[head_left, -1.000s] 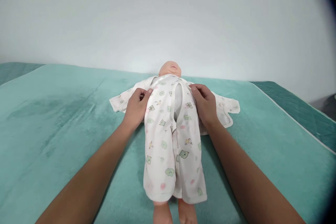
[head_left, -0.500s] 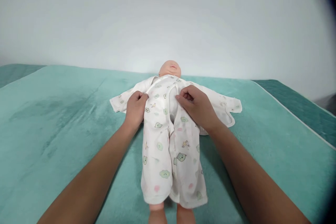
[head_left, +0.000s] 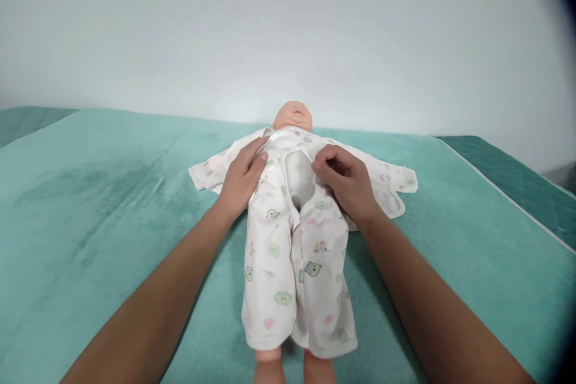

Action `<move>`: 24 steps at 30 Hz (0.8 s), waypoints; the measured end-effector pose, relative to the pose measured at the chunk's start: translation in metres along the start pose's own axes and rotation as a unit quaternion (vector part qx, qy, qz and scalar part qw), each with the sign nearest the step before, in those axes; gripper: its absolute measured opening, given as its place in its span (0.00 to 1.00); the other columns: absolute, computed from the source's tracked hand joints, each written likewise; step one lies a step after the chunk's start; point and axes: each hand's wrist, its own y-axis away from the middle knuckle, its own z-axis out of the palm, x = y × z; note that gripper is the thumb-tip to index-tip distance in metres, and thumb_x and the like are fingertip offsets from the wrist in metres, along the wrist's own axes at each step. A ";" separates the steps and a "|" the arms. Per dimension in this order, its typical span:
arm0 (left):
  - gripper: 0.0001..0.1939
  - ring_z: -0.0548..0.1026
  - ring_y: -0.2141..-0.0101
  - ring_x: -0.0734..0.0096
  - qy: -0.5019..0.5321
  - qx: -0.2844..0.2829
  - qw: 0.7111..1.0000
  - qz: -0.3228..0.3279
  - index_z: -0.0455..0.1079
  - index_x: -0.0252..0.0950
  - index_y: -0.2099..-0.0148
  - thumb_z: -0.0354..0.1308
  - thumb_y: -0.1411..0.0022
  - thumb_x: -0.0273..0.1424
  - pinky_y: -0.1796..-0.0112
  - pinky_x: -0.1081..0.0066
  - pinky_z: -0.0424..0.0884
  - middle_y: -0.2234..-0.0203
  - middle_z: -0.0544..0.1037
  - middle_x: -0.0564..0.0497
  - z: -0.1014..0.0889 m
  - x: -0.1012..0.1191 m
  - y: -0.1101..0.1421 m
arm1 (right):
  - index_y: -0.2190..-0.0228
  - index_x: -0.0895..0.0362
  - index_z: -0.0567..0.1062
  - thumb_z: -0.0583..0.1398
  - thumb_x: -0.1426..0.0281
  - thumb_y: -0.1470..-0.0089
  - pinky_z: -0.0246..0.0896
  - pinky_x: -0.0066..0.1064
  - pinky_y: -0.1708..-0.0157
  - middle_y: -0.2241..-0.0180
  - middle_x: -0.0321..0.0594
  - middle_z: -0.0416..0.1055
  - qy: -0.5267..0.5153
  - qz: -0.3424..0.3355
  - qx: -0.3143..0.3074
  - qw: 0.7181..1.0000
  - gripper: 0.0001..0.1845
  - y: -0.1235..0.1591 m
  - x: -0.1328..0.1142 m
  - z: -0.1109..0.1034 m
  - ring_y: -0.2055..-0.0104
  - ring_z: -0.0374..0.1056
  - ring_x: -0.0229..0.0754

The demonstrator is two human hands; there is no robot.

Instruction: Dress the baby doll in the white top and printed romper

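Observation:
A baby doll (head_left: 292, 117) lies on its back, its head at the far end and its bare lower legs nearest to me. It wears printed white split-crotch pants (head_left: 270, 276) and a matching long-sleeved top (head_left: 238, 150) with the sleeves spread sideways. My left hand (head_left: 243, 179) rests on the left side of the doll's waist, fingers stretched out and thumb apart on the cloth. At the right edge of the pants' opening, my right hand (head_left: 348, 183) pinches the cloth between thumb and fingers. The opening gapes in the middle, with white cloth inside.
Beneath the doll a teal blanket (head_left: 112, 222) covers the surface, and darker green quilted fabric (head_left: 504, 174) shows at the right. Behind it rises a plain white wall (head_left: 288, 30). A loose flap of the top (head_left: 389, 201) lies out to the right.
My left hand has gone from a pinch to outstretched fingers lying higher on the waist. The right hand has shifted slightly right with the cloth, and the opening is wider.

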 end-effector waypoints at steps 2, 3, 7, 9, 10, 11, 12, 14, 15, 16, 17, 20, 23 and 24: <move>0.21 0.61 0.35 0.62 -0.015 -0.007 0.999 0.027 0.68 0.45 0.38 0.49 0.30 0.40 0.35 0.60 0.55 0.36 0.67 0.51 0.000 0.001 -0.003 | 0.74 0.53 0.69 0.62 0.65 0.45 0.56 0.32 0.71 0.73 0.33 0.62 -0.022 0.007 0.006 1.000 0.09 0.001 0.000 0.000 0.71 0.56 0.37; 0.21 0.62 0.36 0.63 -0.019 -0.008 0.999 0.040 0.69 0.44 0.39 0.49 0.30 0.39 0.36 0.61 0.56 0.37 0.68 0.51 0.000 0.001 -0.004 | 0.74 0.52 0.69 0.62 0.64 0.45 0.57 0.32 0.70 0.73 0.34 0.62 -0.027 0.008 0.007 1.000 0.10 0.001 0.000 0.001 0.71 0.57 0.37; 0.15 0.71 0.46 0.64 -0.022 0.021 0.998 0.057 0.74 0.42 0.47 0.52 0.32 0.37 0.43 0.65 0.64 0.47 0.75 0.48 0.000 0.001 -0.008 | 0.74 0.52 0.70 0.62 0.61 0.43 0.59 0.33 0.67 0.73 0.34 0.64 -0.026 -0.004 0.029 0.999 0.11 0.001 0.003 0.005 0.70 0.59 0.38; 0.13 0.72 0.51 0.66 -0.017 0.045 0.998 0.043 0.74 0.41 0.50 0.53 0.33 0.36 0.48 0.67 0.67 0.52 0.75 0.49 0.001 -0.001 -0.007 | 0.72 0.52 0.71 0.62 0.63 0.43 0.62 0.33 0.63 0.69 0.35 0.67 -0.026 -0.024 0.065 0.997 0.09 0.000 0.005 0.008 0.67 0.62 0.39; 0.13 0.73 0.53 0.66 -0.012 0.055 0.998 0.030 0.74 0.41 0.51 0.54 0.34 0.36 0.49 0.67 0.68 0.54 0.75 0.49 0.001 -0.002 -0.006 | 0.70 0.52 0.72 0.61 0.64 0.42 0.63 0.34 0.60 0.67 0.35 0.69 -0.025 -0.031 0.084 0.996 0.07 0.000 0.006 0.008 0.64 0.65 0.40; 0.12 0.73 0.55 0.67 -0.006 0.063 0.998 0.013 0.74 0.40 0.52 0.54 0.34 0.36 0.50 0.68 0.68 0.56 0.75 0.50 0.002 -0.003 -0.005 | 0.68 0.51 0.74 0.60 0.64 0.41 0.63 0.35 0.56 0.63 0.36 0.71 -0.022 -0.034 0.098 0.994 0.05 0.000 0.008 0.009 0.60 0.67 0.41; 0.12 0.73 0.57 0.68 0.000 0.069 0.998 -0.004 0.74 0.40 0.53 0.55 0.34 0.36 0.52 0.68 0.68 0.58 0.76 0.50 0.002 -0.003 -0.004 | 0.65 0.51 0.75 0.58 0.64 0.40 0.63 0.36 0.52 0.59 0.37 0.73 -0.016 -0.029 0.107 0.994 0.06 -0.001 0.009 0.008 0.55 0.68 0.42; 0.11 0.73 0.59 0.68 0.017 0.087 0.996 -0.023 0.73 0.40 0.54 0.55 0.35 0.37 0.54 0.68 0.69 0.61 0.76 0.51 0.003 -0.002 -0.002 | 0.59 0.50 0.76 0.57 0.63 0.38 0.61 0.39 0.45 0.51 0.38 0.74 0.001 -0.003 0.107 0.994 0.10 -0.001 0.012 0.007 0.47 0.67 0.44; 0.11 0.73 0.60 0.68 0.029 0.101 0.994 -0.024 0.73 0.40 0.54 0.55 0.35 0.37 0.55 0.69 0.69 0.62 0.76 0.51 0.003 -0.001 -0.001 | 0.56 0.49 0.77 0.56 0.63 0.38 0.60 0.40 0.43 0.49 0.38 0.73 0.008 0.010 0.101 0.995 0.12 -0.002 0.014 0.006 0.45 0.67 0.44; 0.11 0.73 0.60 0.69 0.042 0.119 0.992 -0.021 0.72 0.40 0.54 0.55 0.34 0.38 0.56 0.69 0.70 0.62 0.76 0.51 0.003 0.000 -0.001 | 0.55 0.49 0.77 0.56 0.62 0.38 0.59 0.41 0.42 0.47 0.37 0.73 0.012 0.020 0.097 0.995 0.13 -0.002 0.016 0.005 0.43 0.66 0.45; 0.12 0.74 0.60 0.69 0.055 0.135 0.989 -0.017 0.71 0.40 0.52 0.55 0.34 0.39 0.56 0.70 0.70 0.61 0.76 0.50 0.003 0.001 -0.001 | 0.54 0.48 0.77 0.56 0.61 0.38 0.58 0.41 0.41 0.47 0.37 0.73 0.015 0.025 0.094 0.995 0.14 -0.003 0.018 0.004 0.42 0.66 0.45; 0.15 0.75 0.55 0.68 0.077 0.146 0.986 -0.008 0.70 0.41 0.49 0.53 0.33 0.40 0.54 0.70 0.70 0.56 0.77 0.49 0.003 0.004 -0.006 | 0.53 0.48 0.76 0.56 0.59 0.38 0.58 0.42 0.40 0.47 0.36 0.73 0.010 0.025 0.104 0.994 0.15 -0.008 0.029 0.001 0.43 0.67 0.45; 0.15 0.74 0.51 0.66 0.089 0.098 0.991 -0.006 0.72 0.41 0.49 0.53 0.33 0.39 0.50 0.68 0.70 0.50 0.78 0.48 0.005 0.002 -0.019 | 0.54 0.50 0.77 0.58 0.59 0.40 0.60 0.42 0.42 0.49 0.38 0.75 0.005 0.026 0.118 0.993 0.15 -0.017 0.043 -0.003 0.46 0.69 0.45; 0.15 0.75 0.51 0.65 0.094 0.083 0.992 -0.011 0.74 0.41 0.49 0.53 0.34 0.39 0.51 0.67 0.70 0.51 0.78 0.49 0.005 0.001 -0.024 | 0.55 0.51 0.77 0.58 0.59 0.40 0.61 0.42 0.43 0.50 0.39 0.76 0.011 0.026 0.121 0.992 0.15 -0.020 0.047 -0.004 0.47 0.69 0.45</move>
